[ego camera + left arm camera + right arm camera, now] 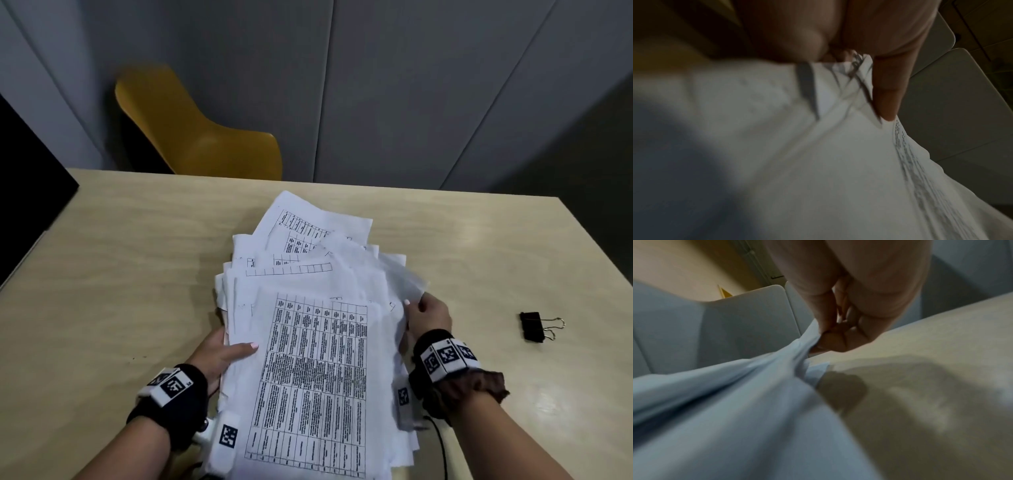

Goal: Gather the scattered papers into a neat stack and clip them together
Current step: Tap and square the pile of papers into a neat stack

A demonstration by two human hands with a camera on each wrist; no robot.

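Bare desk (113, 274) runs wide toward its left edge. The left hand (219, 353) grips the fanned papers (308, 342) at their left side, thumb laid on top, mid-desk by the near edge. The right hand (428, 317) pinches their right-side sheets. The binder clip (534, 326) lies apart near the right edge.

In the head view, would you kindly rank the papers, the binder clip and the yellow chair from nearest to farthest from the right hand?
1. Papers: pinched in the right hand.
2. Binder clip: on the table, to its right.
3. Yellow chair: beyond the table's far edge, to the left.
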